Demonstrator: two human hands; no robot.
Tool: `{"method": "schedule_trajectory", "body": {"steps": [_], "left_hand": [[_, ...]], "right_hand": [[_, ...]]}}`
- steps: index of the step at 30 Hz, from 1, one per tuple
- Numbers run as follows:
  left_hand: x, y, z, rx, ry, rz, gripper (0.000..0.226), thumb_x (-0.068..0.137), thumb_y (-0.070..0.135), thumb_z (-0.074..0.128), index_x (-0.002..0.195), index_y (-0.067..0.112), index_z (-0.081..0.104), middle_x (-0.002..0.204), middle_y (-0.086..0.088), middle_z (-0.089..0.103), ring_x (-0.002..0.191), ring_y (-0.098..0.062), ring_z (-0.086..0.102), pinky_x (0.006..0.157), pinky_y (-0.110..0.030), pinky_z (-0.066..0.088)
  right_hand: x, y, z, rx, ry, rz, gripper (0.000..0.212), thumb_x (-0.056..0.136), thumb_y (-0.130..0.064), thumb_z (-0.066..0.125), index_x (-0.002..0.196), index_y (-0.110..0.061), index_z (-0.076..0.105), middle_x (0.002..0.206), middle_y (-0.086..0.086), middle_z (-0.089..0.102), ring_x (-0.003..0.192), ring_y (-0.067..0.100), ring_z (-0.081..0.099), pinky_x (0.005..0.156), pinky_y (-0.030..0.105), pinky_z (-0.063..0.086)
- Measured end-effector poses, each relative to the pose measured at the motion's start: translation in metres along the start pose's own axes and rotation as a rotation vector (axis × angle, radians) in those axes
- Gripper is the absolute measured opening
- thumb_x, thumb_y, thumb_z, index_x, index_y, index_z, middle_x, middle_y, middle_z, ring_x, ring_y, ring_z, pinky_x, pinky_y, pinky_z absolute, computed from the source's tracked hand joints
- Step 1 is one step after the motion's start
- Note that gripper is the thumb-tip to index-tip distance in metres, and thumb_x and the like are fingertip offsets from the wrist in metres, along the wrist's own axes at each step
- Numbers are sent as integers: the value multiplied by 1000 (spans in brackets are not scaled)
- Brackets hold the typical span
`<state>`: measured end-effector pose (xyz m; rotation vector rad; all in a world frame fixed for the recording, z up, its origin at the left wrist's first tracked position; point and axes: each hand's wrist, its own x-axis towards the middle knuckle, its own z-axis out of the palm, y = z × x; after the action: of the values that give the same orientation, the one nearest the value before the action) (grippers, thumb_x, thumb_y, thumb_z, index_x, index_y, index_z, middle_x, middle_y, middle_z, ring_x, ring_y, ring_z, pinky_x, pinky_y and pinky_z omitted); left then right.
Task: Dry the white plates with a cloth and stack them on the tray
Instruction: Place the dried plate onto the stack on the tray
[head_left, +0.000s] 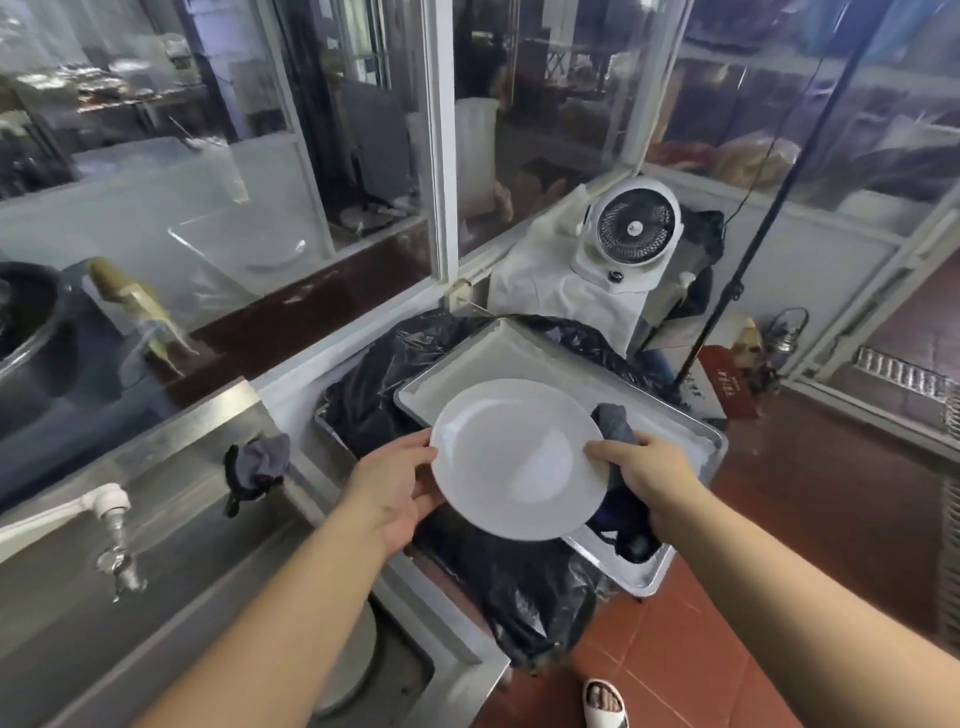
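A round white plate (514, 457) is held between both hands, tilted, over the near part of a metal tray (524, 353). My left hand (400, 483) grips the plate's left rim. My right hand (649, 473) grips the right rim together with a dark grey cloth (615, 423), which bunches above the fingers and hangs below the wrist. The tray lies on a black plastic bag (374, 384), and its bare part holds nothing. Another white plate (358, 660) lies low in the sink, partly hidden by my left forearm.
A steel sink (171, 499) with a white tap (111, 506) stands at the left, a second grey cloth (262, 460) on its rim. A white fan (631, 226) sits behind the tray. Glass partitions close the back. Red floor tiles (810, 499) lie to the right.
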<state>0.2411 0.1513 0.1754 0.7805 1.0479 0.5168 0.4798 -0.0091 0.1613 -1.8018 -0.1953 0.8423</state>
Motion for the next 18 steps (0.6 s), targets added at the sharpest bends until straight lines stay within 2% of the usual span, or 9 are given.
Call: {"method": "schedule_trajectory", "body": {"steps": [3, 5, 8, 12, 14, 15, 16, 18], "left_hand": [[21, -13, 33, -1, 21, -12, 36, 99, -4, 53, 122, 13, 74, 103, -10, 81, 80, -21, 80, 61, -34, 63], [36, -24, 57, -3, 42, -25, 36, 98, -5, 53, 119, 13, 75, 104, -10, 81, 84, -23, 80, 64, -35, 64], [59, -43, 97, -16, 103, -43, 36, 98, -4, 53, 121, 14, 75, 106, -11, 81, 91, -25, 79, 75, -40, 64], [88, -65, 152, -24, 192, -73, 39, 99, -5, 50, 128, 12, 71, 106, -10, 81, 94, -26, 78, 84, -41, 62], [100, -73, 172, -48, 233, -92, 39, 99, -6, 51, 130, 10, 70, 108, -11, 80, 98, -27, 77, 76, -38, 63], [104, -77, 179, -59, 244, -98, 40, 98, -7, 51, 129, 10, 70, 108, -11, 80, 97, -26, 78, 71, -36, 64], [108, -80, 185, -66, 254, -103, 41, 97, -8, 51, 129, 9, 70, 108, -10, 80, 97, -25, 78, 68, -33, 64], [115, -86, 193, -76, 273, -106, 44, 95, -10, 51, 129, 10, 71, 108, -8, 81, 96, -24, 79, 68, -31, 64]], "right_hand": [[35, 2, -24, -6, 1, 2, 24, 80, -13, 87, 97, -7, 73, 67, 9, 76, 52, 31, 73, 44, 39, 58], [64, 6, -40, -53, -3, -9, 24, 78, -18, 88, 97, -13, 73, 65, 3, 76, 52, 26, 74, 42, 37, 58], [112, 10, -65, -146, -3, -11, 27, 73, -22, 89, 95, -14, 73, 68, 1, 77, 56, 23, 74, 58, 46, 65], [169, 5, -96, -219, -43, 1, 35, 67, -26, 85, 95, -11, 71, 79, 13, 78, 71, 37, 77, 68, 58, 65], [194, 0, -107, -256, -54, -12, 40, 64, -29, 82, 92, -6, 63, 75, 11, 74, 68, 33, 74, 70, 54, 64], [205, -2, -111, -273, -62, -18, 43, 63, -31, 81, 88, -5, 58, 71, 11, 69, 62, 29, 68, 64, 49, 60], [215, -3, -114, -299, -75, -28, 42, 60, -34, 78, 84, -7, 56, 68, 14, 64, 58, 27, 61, 59, 43, 53], [234, -5, -115, -345, -118, -47, 35, 54, -38, 70, 73, -15, 52, 63, 7, 54, 55, 23, 50, 57, 38, 41]]}}
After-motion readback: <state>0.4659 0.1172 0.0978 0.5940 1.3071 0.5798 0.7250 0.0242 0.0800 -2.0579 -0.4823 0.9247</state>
